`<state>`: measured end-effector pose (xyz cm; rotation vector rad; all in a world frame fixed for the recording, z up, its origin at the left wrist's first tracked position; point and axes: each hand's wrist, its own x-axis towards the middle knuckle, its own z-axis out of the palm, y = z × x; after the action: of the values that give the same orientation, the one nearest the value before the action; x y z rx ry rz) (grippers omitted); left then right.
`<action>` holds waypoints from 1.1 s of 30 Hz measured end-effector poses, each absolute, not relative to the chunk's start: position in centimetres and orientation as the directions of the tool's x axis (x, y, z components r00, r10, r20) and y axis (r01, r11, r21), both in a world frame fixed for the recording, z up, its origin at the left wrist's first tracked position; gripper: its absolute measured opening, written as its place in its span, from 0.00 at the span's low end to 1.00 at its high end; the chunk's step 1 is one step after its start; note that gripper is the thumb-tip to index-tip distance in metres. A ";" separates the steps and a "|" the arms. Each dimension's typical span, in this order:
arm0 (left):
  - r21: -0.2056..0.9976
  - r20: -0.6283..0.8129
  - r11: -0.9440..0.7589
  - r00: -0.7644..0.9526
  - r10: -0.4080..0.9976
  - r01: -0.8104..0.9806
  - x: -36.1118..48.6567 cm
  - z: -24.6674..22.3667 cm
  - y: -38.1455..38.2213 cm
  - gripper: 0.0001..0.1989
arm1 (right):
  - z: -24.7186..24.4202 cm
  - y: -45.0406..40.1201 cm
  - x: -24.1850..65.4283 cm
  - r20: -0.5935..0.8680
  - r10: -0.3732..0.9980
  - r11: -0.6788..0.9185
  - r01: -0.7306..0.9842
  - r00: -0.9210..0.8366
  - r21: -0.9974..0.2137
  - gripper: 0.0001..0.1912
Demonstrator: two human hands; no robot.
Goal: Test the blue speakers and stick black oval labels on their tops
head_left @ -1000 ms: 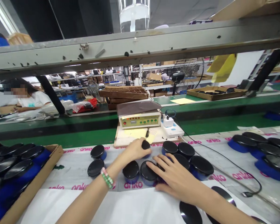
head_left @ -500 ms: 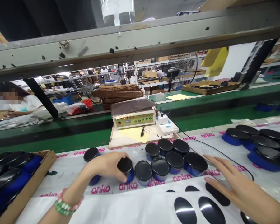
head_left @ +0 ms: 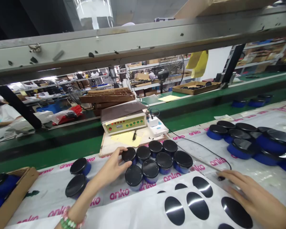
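Our left hand holds a black-topped tub between thumb and fingers, in front of the control box, beside other tubs. Right of the control box and nearer us, our right hand meets a black plug; we cannot tell whether it grips.

Workbench covered in whitish plastic sheeting printed with pink "anko". Blue round containers with glossy black tops: eight grouped centre, two at left, larger cluster at right. Brown cardboard tray at near left, more such containers inside. White flat sheet bearing glossy black ovals along near side. Pale flat board at far edge. Thin black cable across right half.
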<state>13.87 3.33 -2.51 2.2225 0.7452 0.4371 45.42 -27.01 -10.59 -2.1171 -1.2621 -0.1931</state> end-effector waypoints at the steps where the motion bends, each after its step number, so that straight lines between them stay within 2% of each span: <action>1: 0.758 0.069 -0.538 0.775 0.628 0.368 13.7 -2.8 3.2 0.17 | -11.1 -27.4 45.7 0.432 0.743 -0.302 0.832 0.511 -0.466 0.14; 3: 0.785 0.049 -0.503 0.773 0.633 0.362 13.5 -3.3 2.9 0.15 | -11.6 -27.7 45.7 0.420 0.759 -0.294 0.837 0.498 -0.462 0.15; 6: 0.796 0.067 -0.489 0.751 0.657 0.357 13.3 -4.0 2.0 0.19 | -11.1 -27.4 45.4 0.409 0.767 -0.302 0.841 0.494 -0.450 0.16; 10: 0.693 0.129 -0.594 0.740 0.660 0.409 13.7 -5.7 0.0 0.30 | -9.2 -25.9 44.6 0.437 0.725 -0.344 0.829 0.532 -0.441 0.16; 13: 0.621 0.197 -0.641 0.702 0.684 0.451 14.3 -6.9 -1.1 0.28 | -8.0 -23.7 43.0 0.420 0.744 -0.355 0.840 0.519 -0.409 0.15; 17: 0.605 0.297 -0.666 0.653 0.697 0.436 14.9 -7.3 -1.2 0.26 | -6.7 -21.0 40.8 0.362 0.860 -0.229 0.907 0.358 -0.354 0.13; 19: 0.600 0.324 -0.670 0.633 0.703 0.437 14.9 -6.6 -0.9 0.26 | -5.9 -21.0 41.0 0.340 0.870 -0.235 0.905 0.358 -0.354 0.11; 22: 0.610 0.341 -0.669 0.621 0.705 0.424 14.9 -4.1 -0.6 0.25 | -4.7 -22.6 43.6 0.329 0.755 -0.452 0.814 0.567 -0.365 0.16; 24: 0.590 0.387 -0.709 0.635 0.668 0.386 15.1 -1.8 -0.8 0.23 | -4.0 -23.6 45.9 0.333 0.569 -0.662 0.658 0.752 -0.358 0.24; 26: 0.568 0.430 -0.749 0.653 0.624 0.341 15.6 0.3 -1.6 0.19 | -3.6 -23.8 47.9 0.343 0.366 -0.814 0.476 0.865 -0.333 0.28; 29: 0.630 0.427 -0.731 0.669 0.608 0.263 16.2 2.2 -3.3 0.16 | -3.3 -22.8 49.5 0.344 0.216 -0.903 0.321 0.914 -0.285 0.28; 33: 0.724 0.384 -0.673 0.723 0.575 0.150 16.3 2.2 -4.3 0.14 | -2.8 -21.5 50.1 0.278 0.205 -0.917 0.284 0.938 -0.281 0.26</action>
<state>16.26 -4.27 2.16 2.2368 0.5460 0.7979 50.14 -21.49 -2.82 -2.7741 -0.3595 -0.3500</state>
